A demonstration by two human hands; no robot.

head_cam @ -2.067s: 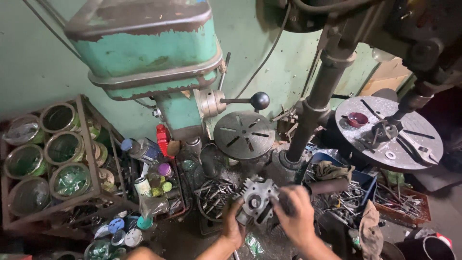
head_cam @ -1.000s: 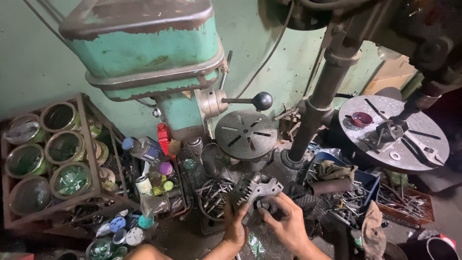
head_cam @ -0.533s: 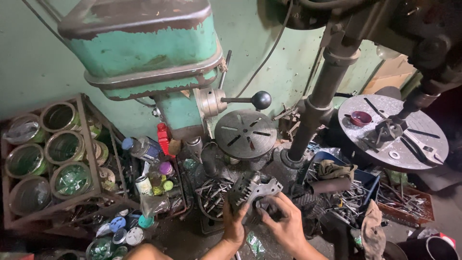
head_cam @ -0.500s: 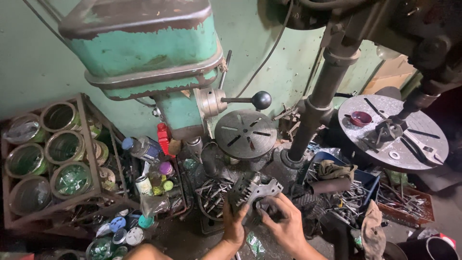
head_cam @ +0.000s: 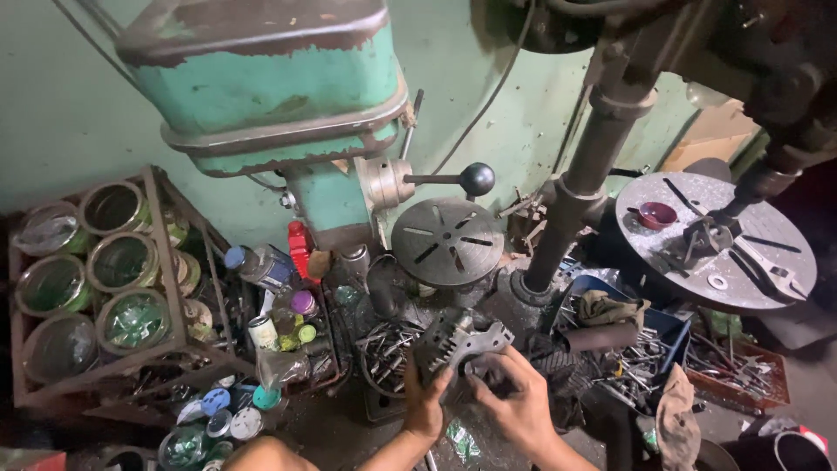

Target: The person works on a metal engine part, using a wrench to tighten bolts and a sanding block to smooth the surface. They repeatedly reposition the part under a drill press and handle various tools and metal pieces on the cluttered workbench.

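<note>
A grey cast-metal housing part (head_cam: 458, 342) with fins and bolt lugs is held up low in the middle of the head view. My left hand (head_cam: 425, 403) grips its lower left edge. My right hand (head_cam: 517, 399) wraps its lower right side, fingers curled against the part. Both hands sit just in front of a green drill press (head_cam: 279, 105) and below its round slotted table (head_cam: 447, 242).
A metal rack of open tins (head_cam: 96, 288) stands at the left, with spray cans and bottles (head_cam: 279, 305) beside it. A second round machine table (head_cam: 715, 240) with a wrench and a small red bowl sits at the right. Bins of tools and scrap (head_cam: 663, 358) lie right of my hands.
The metal part has been turned and lifted slightly in my hands. My right hand shifted from over its top right to its lower right side; the view has hardly moved.
</note>
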